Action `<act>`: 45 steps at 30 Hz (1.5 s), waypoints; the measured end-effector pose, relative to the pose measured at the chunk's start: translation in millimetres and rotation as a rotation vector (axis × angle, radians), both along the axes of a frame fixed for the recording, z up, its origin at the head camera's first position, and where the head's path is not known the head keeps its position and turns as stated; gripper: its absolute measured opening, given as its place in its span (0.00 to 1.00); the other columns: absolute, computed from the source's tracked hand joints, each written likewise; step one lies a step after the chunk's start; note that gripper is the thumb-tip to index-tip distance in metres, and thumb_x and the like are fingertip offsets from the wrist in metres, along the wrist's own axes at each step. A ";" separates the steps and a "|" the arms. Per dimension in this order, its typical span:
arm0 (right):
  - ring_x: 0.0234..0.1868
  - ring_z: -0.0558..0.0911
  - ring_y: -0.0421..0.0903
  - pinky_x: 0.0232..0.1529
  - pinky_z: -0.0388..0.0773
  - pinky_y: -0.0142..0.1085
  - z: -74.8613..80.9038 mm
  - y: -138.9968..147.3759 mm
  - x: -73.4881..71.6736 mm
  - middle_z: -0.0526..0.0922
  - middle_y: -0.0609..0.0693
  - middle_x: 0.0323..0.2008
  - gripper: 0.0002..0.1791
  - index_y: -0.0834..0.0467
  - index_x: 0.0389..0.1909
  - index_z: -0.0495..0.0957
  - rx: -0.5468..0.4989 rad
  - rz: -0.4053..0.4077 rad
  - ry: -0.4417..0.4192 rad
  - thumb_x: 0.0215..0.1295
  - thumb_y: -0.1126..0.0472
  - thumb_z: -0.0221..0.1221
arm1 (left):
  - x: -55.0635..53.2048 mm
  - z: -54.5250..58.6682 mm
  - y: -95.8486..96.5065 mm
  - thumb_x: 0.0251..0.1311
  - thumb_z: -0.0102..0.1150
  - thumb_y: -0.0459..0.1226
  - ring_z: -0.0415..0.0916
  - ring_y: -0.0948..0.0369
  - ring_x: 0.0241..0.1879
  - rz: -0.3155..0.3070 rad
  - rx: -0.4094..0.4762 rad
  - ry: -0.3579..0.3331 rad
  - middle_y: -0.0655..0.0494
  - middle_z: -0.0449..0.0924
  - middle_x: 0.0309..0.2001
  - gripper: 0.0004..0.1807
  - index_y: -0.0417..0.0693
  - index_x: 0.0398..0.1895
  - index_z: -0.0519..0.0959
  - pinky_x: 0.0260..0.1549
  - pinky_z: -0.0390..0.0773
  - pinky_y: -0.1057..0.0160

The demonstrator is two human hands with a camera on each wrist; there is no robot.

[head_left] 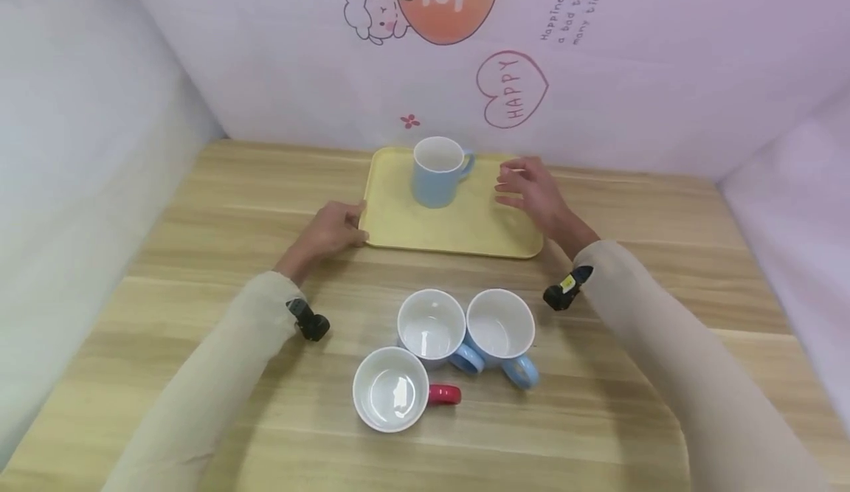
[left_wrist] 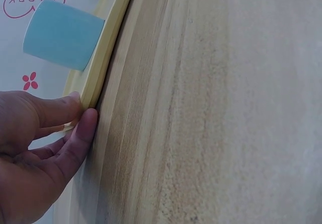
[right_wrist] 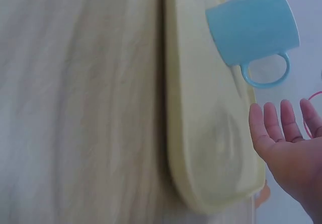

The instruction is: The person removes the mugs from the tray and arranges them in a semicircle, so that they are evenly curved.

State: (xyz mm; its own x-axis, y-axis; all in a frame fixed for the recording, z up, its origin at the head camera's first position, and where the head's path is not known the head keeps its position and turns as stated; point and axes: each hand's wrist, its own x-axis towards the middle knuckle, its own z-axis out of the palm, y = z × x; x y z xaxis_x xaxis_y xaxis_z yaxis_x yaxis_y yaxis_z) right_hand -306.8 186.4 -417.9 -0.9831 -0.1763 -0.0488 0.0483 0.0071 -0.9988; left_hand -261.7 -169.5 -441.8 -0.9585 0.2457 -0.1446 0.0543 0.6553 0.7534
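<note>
A light blue mug stands upright on a yellow tray, its handle turned to the right. At the tray's left end, my left hand holds the rim; the left wrist view shows thumb and finger pinching the tray's edge near a corner. Over the tray's right part hovers my right hand, fingers extended towards the mug's handle and apart from it. In the right wrist view, that hand holds nothing and a gap separates it from the mug.
In front of the tray stand two white-lined mugs with blue handles, a left one and a right one. Nearer is a mug with a red handle. A printed white cloth rises behind the wooden table.
</note>
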 end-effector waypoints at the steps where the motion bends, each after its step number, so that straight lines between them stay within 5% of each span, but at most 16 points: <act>1: 0.50 0.76 0.54 0.61 0.70 0.52 -0.9 -1.9 -4.0 0.70 0.56 0.47 0.16 0.66 0.56 0.67 -0.027 -0.005 -0.012 0.75 0.61 0.54 | -0.4 -0.3 -0.5 0.58 0.66 0.29 0.63 0.61 0.22 -0.001 -0.001 -0.003 0.49 0.76 0.28 0.30 0.33 0.65 0.72 0.22 0.66 0.65; 5: 0.50 0.77 0.55 0.60 0.71 0.52 -3.9 -9.2 -17.8 0.70 0.58 0.49 0.22 0.70 0.62 0.64 -0.053 -0.002 -0.031 0.74 0.63 0.55 | -0.5 -1.4 -1.7 0.57 0.67 0.29 0.63 0.60 0.22 0.001 -0.013 -0.004 0.49 0.76 0.26 0.35 0.35 0.69 0.67 0.22 0.66 0.65; 11: 0.62 0.69 0.64 0.63 0.68 0.54 -7.1 -12.0 -32.2 0.63 0.68 0.64 0.23 0.68 0.63 0.64 0.024 0.004 -0.027 0.75 0.59 0.54 | -2.0 -5.1 0.4 0.58 0.67 0.29 0.63 0.61 0.21 -0.012 0.012 -0.008 0.50 0.76 0.27 0.35 0.35 0.69 0.66 0.21 0.66 0.65; 18: 0.66 0.65 0.66 0.63 0.68 0.54 -8.8 -17.8 -44.9 0.62 0.65 0.69 0.25 0.66 0.66 0.63 0.035 0.018 -0.026 0.77 0.56 0.52 | -2.7 -3.6 -0.7 0.58 0.66 0.29 0.65 0.61 0.22 0.000 0.001 0.002 0.48 0.78 0.27 0.35 0.35 0.70 0.66 0.22 0.67 0.65; 25: 0.63 0.68 0.61 0.63 0.68 0.53 -11.3 -31.6 -49.9 0.67 0.61 0.62 0.23 0.64 0.66 0.65 -0.004 0.004 -0.044 0.77 0.57 0.51 | -6.0 -5.6 -0.8 0.58 0.67 0.29 0.62 0.61 0.20 -0.007 0.008 0.014 0.52 0.73 0.23 0.08 0.32 0.39 0.81 0.21 0.64 0.65; 28: 0.63 0.68 0.61 0.64 0.67 0.52 -11.8 -36.4 -50.9 0.66 0.63 0.64 0.25 0.65 0.69 0.63 0.005 0.014 -0.030 0.78 0.56 0.49 | -5.2 -5.9 0.8 0.58 0.67 0.29 0.62 0.62 0.21 0.000 0.013 0.004 0.51 0.74 0.24 0.17 0.33 0.51 0.81 0.21 0.65 0.65; 32: 0.64 0.69 0.60 0.65 0.67 0.50 -11.4 -41.0 -54.4 0.66 0.63 0.65 0.25 0.66 0.70 0.61 -0.013 0.027 -0.028 0.79 0.58 0.48 | -2.6 -3.8 1.6 0.58 0.67 0.28 0.64 0.62 0.21 0.018 0.023 -0.014 0.49 0.76 0.27 0.35 0.38 0.69 0.67 0.20 0.67 0.66; 45: 0.57 0.76 0.56 0.60 0.73 0.50 -18.2 -49.0 -56.1 0.72 0.62 0.57 0.19 0.66 0.64 0.68 0.058 0.031 0.030 0.78 0.63 0.49 | -2.9 -4.3 0.3 0.57 0.67 0.28 0.61 0.62 0.20 0.004 0.025 -0.004 0.51 0.73 0.24 0.36 0.37 0.70 0.66 0.20 0.64 0.66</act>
